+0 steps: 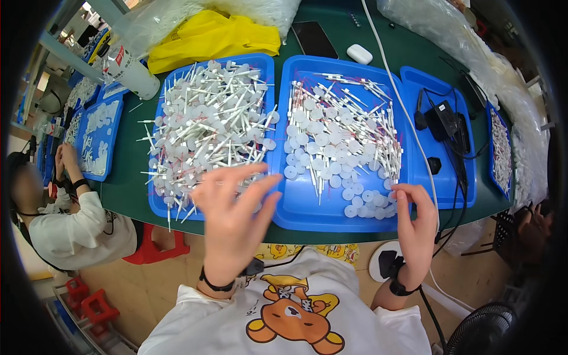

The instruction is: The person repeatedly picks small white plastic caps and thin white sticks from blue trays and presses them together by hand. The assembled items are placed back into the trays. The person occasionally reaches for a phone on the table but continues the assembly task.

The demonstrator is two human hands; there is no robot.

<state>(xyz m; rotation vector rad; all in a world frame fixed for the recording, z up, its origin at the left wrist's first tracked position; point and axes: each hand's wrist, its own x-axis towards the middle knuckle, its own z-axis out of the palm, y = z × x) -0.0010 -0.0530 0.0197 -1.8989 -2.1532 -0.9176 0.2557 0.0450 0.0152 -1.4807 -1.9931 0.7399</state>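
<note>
A dark green worktable (127,177) fills the upper part of the view, its near edge curving above a tan tiled floor (154,290). Red plastic stools (94,305) stand at lower left; a black floor fan (482,331) sits at lower right.

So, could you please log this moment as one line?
left hand: open over left blue tray | right hand: at middle blue tray edge, by white discs

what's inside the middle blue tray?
The middle blue tray holds white sticks across the top and right, and round white caps spread toward the front. The right hand covers the front right corner, so anything there is hidden.
</note>
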